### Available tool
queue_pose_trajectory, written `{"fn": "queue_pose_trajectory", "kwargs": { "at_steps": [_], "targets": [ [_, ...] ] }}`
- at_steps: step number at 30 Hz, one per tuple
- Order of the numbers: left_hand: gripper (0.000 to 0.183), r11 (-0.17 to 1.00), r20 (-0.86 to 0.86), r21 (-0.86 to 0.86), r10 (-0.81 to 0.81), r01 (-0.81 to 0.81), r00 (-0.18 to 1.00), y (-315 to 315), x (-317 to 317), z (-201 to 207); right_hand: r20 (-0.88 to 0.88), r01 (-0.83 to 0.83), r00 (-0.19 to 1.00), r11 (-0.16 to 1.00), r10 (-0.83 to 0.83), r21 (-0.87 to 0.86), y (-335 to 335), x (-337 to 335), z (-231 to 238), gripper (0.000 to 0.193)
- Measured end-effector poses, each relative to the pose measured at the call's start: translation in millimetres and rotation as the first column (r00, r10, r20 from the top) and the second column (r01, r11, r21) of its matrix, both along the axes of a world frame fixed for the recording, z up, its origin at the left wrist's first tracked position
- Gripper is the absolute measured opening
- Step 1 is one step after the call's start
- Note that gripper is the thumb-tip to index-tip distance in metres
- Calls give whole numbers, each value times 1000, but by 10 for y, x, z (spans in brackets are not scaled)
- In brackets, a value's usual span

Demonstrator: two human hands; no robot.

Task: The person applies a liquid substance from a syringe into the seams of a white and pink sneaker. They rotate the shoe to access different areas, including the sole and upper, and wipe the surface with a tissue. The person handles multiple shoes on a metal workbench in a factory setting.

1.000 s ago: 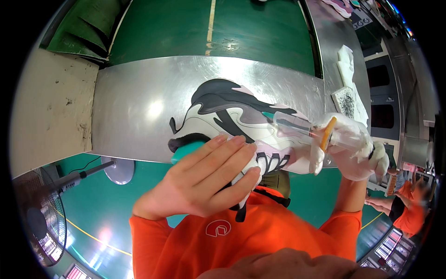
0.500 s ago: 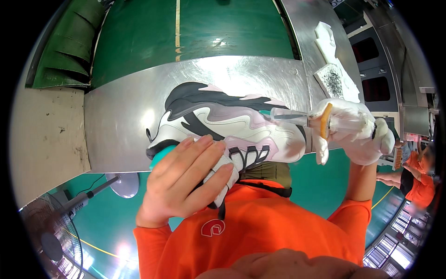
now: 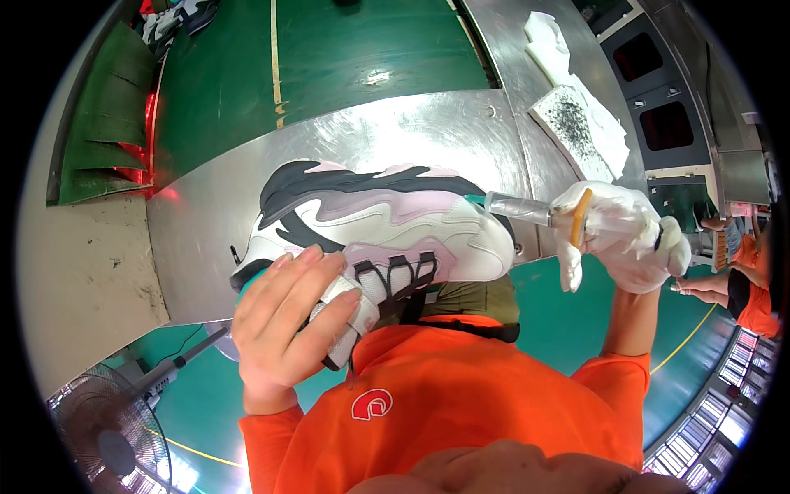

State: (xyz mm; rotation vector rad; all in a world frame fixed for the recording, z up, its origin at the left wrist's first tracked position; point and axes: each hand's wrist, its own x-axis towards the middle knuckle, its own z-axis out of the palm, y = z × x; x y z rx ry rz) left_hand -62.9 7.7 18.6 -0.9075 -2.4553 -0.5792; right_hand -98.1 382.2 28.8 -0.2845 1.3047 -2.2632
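White-gloved, the right hand (image 3: 621, 235) points leftward at the right of the frame, its fingers clamped around one clear plastic syringe (image 3: 520, 208) with an orange flange (image 3: 581, 216); the teal tip (image 3: 475, 199) is at the sole edge of one white, lilac and black sneaker (image 3: 395, 216). That shoe is mid-frame, on its side, sole toward the top. Bare and palm-down, the left hand (image 3: 288, 321) is clamped over its tongue.
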Motion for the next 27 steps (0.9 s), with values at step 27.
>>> {"fn": "queue_pose_trajectory", "kwargs": {
  "at_steps": [27],
  "targets": [
    [45,952,-212,-185,202,-242,956,431,623,-276,16,144,989,906,-149,-397,137,606,-876,92]
  ]
}}
